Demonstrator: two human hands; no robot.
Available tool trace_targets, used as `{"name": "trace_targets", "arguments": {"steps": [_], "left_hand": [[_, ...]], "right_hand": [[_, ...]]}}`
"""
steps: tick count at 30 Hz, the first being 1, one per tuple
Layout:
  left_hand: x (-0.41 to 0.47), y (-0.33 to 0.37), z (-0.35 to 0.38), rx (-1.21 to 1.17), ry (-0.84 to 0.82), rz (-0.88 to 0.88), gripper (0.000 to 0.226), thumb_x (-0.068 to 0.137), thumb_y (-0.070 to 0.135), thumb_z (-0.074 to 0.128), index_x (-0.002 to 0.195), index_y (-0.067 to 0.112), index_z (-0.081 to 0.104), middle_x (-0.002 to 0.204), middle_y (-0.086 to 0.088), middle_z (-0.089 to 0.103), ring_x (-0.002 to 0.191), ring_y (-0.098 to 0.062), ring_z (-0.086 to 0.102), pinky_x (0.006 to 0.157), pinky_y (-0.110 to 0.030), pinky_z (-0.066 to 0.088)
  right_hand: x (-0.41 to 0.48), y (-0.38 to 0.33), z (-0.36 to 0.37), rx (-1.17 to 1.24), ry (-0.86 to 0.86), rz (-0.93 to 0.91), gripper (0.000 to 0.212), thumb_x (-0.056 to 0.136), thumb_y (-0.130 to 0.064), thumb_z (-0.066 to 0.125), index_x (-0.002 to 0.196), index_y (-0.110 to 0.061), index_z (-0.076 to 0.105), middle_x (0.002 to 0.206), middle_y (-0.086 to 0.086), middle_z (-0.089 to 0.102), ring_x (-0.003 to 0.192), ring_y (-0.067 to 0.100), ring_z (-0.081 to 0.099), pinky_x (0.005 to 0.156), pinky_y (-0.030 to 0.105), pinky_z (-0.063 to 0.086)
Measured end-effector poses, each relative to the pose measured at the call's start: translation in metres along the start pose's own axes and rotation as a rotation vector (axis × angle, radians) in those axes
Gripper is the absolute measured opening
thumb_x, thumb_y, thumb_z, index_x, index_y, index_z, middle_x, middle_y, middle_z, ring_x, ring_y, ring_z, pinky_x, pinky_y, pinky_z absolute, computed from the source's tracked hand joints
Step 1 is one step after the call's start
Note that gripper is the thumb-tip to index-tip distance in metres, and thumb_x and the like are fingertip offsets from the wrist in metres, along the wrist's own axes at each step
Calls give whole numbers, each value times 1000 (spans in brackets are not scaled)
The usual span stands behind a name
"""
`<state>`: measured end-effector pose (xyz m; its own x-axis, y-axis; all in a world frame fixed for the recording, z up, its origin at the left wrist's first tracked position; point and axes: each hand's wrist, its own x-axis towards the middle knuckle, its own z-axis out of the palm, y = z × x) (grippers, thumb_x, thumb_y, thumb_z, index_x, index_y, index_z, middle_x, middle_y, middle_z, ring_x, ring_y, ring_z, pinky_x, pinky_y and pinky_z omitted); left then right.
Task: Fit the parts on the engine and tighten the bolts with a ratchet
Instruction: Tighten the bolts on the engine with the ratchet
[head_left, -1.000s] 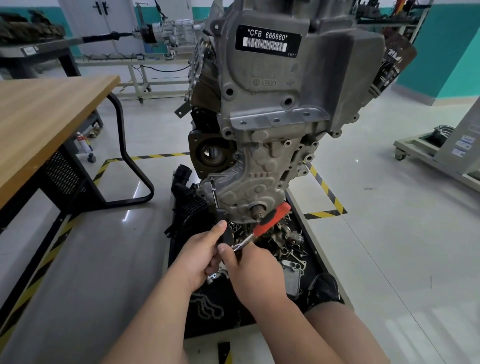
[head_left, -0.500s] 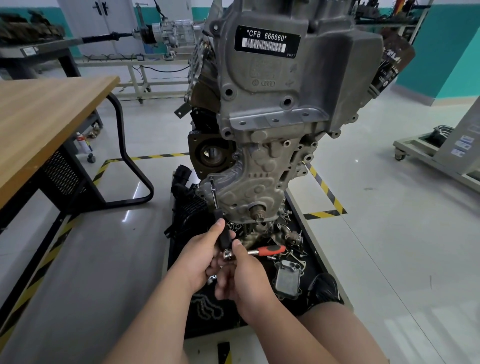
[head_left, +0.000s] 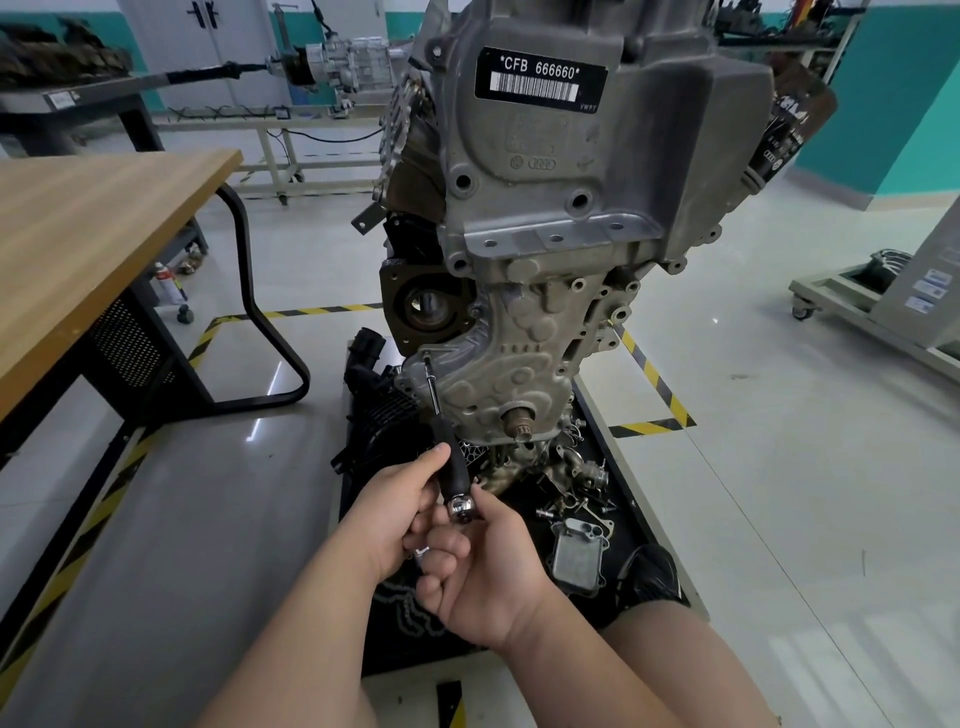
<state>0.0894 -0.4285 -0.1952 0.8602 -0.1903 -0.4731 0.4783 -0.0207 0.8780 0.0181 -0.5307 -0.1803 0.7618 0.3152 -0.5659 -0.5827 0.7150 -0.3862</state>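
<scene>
Left hand (head_left: 392, 512) grips black extension handle (head_left: 451, 460), shaft tip at a bolt on engine (head_left: 545, 249) lower cover; right hand (head_left: 485, 577) pinches chrome ratchet head (head_left: 461, 508) at the handle's near end.

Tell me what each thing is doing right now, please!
Left hand, holds the black bar.
Right hand, grips the ratchet.
Ratchet, shiny head at the bar's lower end, handle hidden in the fist.
Bar, tilted, top end against the engine.
Engine, standing upright.
Loose parts, lying in the tray below the engine.
</scene>
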Motion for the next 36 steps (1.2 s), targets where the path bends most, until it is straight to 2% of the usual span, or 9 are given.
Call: {"name": "trace_targets", "arguments": {"steps": [7,14,17,20,23,26,28,34,36], "left_hand": [[2,-2,-2,-41,23,69,61,88,46,63,35,20,46,41,2,35,31,-8,32,34,-16,23],[1,-2,0,6,0,70,47,83,56,63,49,24,64,41,2,43,34,-12,39,40,-18,31],[1,-2,4,-2,7,78,51,86,52,62,44,23,60,40,2,40,33,-13,36,37,-19,27],[2,-2,6,-18,27,89,58,88,45,63,37,22,48,41,2,32,38,-15,28,37,-20,21],[3,-1,6,-18,30,84,59,88,45,63,38,24,41,43,2,28,41,-15,23,41,-21,18],[2,-1,6,-42,27,83,57,88,43,64,38,26,43,45,4,29,40,-13,25,41,-22,18],[2,-1,6,-44,29,81,56,88,42,64,38,27,45,45,4,31,39,-11,29,39,-22,20],[1,-1,6,-25,42,73,56,88,42,64,36,25,50,44,5,37,37,-10,33,37,-20,23],[1,-1,6,-14,38,74,53,88,42,64,38,26,55,44,5,39,37,-9,34,36,-20,24]], "right_hand": [[-1,2,0,159,-125,67,54,94,-53,39,67,-12,61,43,-7,39,36,10,42,42,19,42],[0,5,2,-20,-63,-51,51,91,-56,39,63,-17,56,49,-3,37,41,14,39,47,23,37],[4,8,0,-186,57,-167,58,97,-56,37,61,-14,56,48,3,42,41,19,42,47,25,38],[5,6,-4,-419,205,-349,50,100,-46,42,69,-10,59,48,6,49,40,22,46,48,27,42],[2,2,-6,-619,292,-461,48,98,-42,46,61,-16,62,48,5,53,41,21,50,47,26,45],[1,1,-7,-793,358,-526,45,95,-45,49,63,-16,60,50,0,56,45,16,53,46,28,47],[1,-1,-10,-993,425,-578,43,92,-52,51,70,-16,57,55,-4,57,52,15,55,56,36,50],[-2,-11,-12,-1587,572,-654,49,89,-65,43,83,-18,51,77,-3,63,76,20,62,63,32,47],[-2,-11,-11,-1712,609,-672,46,91,-66,41,82,-20,42,78,-2,60,75,21,61,59,31,39]]}}
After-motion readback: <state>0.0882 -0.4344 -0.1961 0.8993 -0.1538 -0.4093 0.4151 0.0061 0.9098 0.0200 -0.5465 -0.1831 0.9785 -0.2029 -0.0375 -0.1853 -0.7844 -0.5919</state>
